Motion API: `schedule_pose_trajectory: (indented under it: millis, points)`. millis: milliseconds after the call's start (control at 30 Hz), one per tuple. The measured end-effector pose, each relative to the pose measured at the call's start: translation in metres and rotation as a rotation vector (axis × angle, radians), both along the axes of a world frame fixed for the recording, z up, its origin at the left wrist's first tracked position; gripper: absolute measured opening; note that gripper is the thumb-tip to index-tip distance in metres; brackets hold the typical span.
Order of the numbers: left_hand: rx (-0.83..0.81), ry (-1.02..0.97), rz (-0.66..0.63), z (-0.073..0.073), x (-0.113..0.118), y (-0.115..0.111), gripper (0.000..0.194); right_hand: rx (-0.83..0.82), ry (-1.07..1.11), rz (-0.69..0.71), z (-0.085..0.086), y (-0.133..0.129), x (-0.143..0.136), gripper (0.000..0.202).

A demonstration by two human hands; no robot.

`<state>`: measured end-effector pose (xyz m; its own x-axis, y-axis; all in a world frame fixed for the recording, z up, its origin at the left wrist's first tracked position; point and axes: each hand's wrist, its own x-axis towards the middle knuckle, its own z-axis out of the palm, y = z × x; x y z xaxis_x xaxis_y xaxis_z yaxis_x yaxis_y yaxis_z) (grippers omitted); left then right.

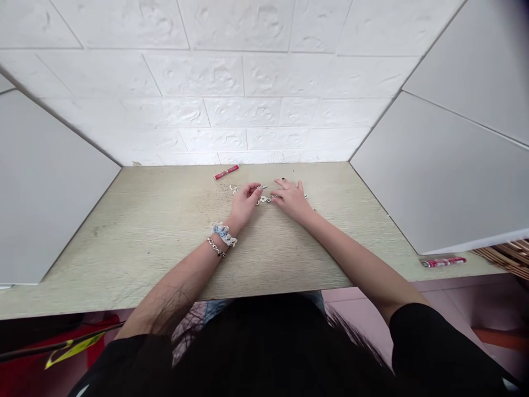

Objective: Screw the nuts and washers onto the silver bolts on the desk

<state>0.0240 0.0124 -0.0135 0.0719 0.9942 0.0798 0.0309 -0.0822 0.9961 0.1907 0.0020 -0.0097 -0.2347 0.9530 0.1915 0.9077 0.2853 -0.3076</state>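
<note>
My left hand (245, 202) pinches a small, thin silver-grey piece (265, 187) between thumb and fingertips. Too little of it shows to tell its kind. My right hand (291, 199) lies low over the table with its fingers spread, the fingertips close to a row of small pale ring-shaped pieces (263, 199). One more small ring (306, 196) shows past the right side of this hand. Part of the row is hidden beneath the fingers. A small whitish tangled bit (233, 189) lies just behind my left hand.
On the wooden table (165, 231) a red pen-like tube (226, 172) lies near the white brick-patterned wall (223, 110). Another red tube (444, 262) rests at the right edge by a wicker basket (506, 256). Grey panels (53, 193) stand at both sides. Brown crumbs (210, 201) are scattered left of centre.
</note>
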Motion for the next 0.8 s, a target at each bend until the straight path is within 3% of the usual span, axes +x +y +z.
schedule_pose_trajectory:
  millis: [267,333,433,567,667,800]
  points:
    - [0.029,0.021,-0.055,-0.001,0.000,0.000,0.020,0.063,-0.032,-0.002,-0.007,-0.008,-0.004,0.030]
    - [0.067,0.073,-0.064,-0.004,-0.001,-0.001,0.022,0.151,0.093,-0.034,-0.007,-0.010,-0.004,0.034]
    - [0.173,0.210,-0.067,-0.005,-0.001,-0.004,0.023,0.268,0.450,-0.061,-0.005,-0.013,-0.004,0.039]
    - [0.342,0.385,-0.125,-0.002,0.001,-0.011,0.020,0.021,0.945,-0.039,-0.001,-0.017,-0.009,0.042]
    - [0.397,0.409,-0.175,0.001,0.003,-0.017,0.016,-0.174,1.108,-0.015,0.002,-0.017,-0.012,0.041]
    - [0.333,0.316,-0.157,-0.001,0.003,-0.016,0.021,-0.305,1.246,0.030,0.002,-0.014,-0.010,0.041]
